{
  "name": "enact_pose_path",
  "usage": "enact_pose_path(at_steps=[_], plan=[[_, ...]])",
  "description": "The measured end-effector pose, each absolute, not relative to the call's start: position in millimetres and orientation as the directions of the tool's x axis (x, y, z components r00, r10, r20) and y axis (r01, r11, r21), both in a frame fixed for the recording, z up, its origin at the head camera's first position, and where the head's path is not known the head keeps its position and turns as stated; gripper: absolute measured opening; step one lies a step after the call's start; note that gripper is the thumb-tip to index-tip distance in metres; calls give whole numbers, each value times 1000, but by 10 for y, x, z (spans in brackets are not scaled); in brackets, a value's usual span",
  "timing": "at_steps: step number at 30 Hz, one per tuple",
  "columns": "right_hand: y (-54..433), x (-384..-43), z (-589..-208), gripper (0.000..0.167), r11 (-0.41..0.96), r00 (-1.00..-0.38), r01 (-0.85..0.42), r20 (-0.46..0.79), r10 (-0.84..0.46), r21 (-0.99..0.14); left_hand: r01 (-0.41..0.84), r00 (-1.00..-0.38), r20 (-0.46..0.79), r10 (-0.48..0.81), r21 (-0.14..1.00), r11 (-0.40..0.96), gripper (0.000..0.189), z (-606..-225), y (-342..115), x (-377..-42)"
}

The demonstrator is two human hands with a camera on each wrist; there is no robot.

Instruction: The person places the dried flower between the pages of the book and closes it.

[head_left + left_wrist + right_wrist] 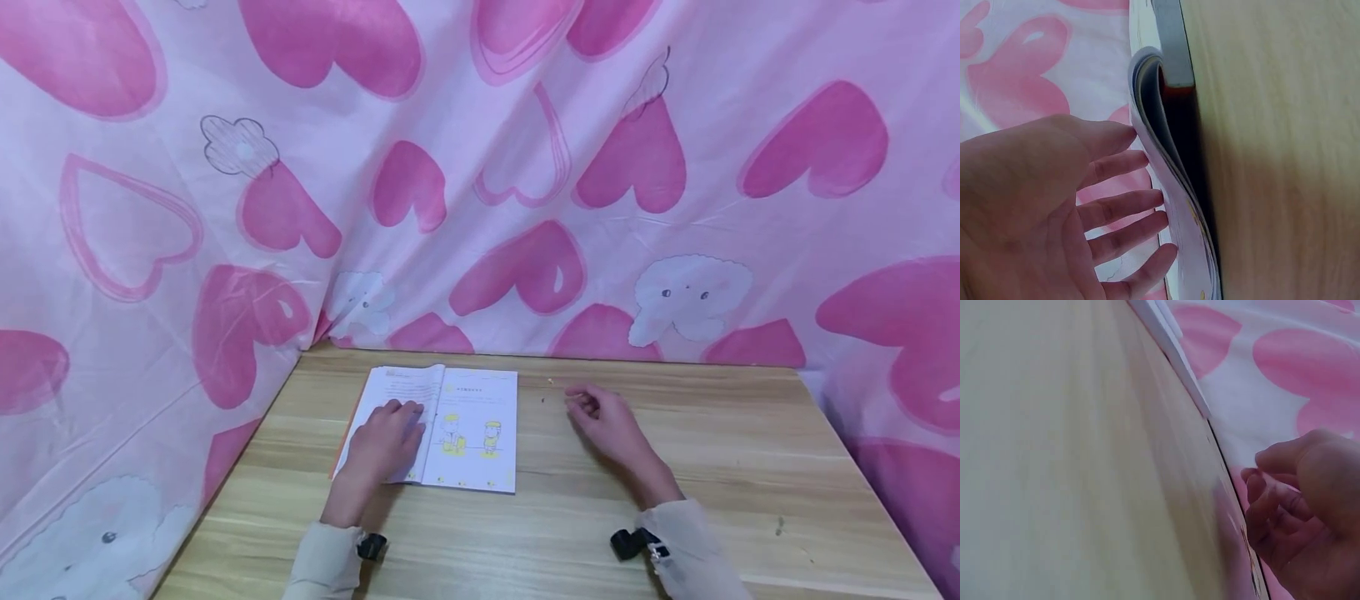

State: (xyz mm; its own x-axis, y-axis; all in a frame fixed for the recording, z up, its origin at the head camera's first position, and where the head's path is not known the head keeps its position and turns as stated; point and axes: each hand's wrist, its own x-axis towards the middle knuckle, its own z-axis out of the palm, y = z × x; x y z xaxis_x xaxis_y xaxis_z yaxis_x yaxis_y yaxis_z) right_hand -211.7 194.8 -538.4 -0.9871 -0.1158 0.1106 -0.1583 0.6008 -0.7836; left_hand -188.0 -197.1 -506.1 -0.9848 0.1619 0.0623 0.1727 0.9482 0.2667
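Note:
An open book (487, 400) with an orange cover edge lies on the table, its right page printed with yellow and white cartoon figures. My left hand (382, 446) rests on its left page, fingers spread and fairly straight. In the left wrist view, the fingertips of that hand (1041, 194) touch the curved pages (1194, 240). To the right of the book is my right hand (611, 425), apart from it, with fingers loosely curled and nothing visible in them. The right wrist view shows this hand (1316, 519) near the table surface and a corner of the book (1175, 356).
The wooden table (555, 533) reaches back to a pink curtain (510, 150) with hearts, which also hangs along the left and right. Small specks (780, 525) mark the tabletop. Each wrist wears a black strap device (628, 543).

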Motion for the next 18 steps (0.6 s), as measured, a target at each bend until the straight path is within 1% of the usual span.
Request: enact_pose_path(at_steps=[5, 11, 18], plan=[[2191, -2017, -5402, 21, 658, -990, -141, 117, -81, -740, 161, -987, 40, 156, 260, 952, 37, -5028, -1972, -1874], [2456, -1917, -5380, 16, 696, -992, -119, 108, -60, -708, 150, -989, 24, 149, 251, 956, 38, -5037, -1974, -1883], [2588, -1852, -5331, 17, 747, -994, -108, 78, -75, -656, 114, -993, 26, 111, 242, 964, 38, -5080, -1985, -1884]])
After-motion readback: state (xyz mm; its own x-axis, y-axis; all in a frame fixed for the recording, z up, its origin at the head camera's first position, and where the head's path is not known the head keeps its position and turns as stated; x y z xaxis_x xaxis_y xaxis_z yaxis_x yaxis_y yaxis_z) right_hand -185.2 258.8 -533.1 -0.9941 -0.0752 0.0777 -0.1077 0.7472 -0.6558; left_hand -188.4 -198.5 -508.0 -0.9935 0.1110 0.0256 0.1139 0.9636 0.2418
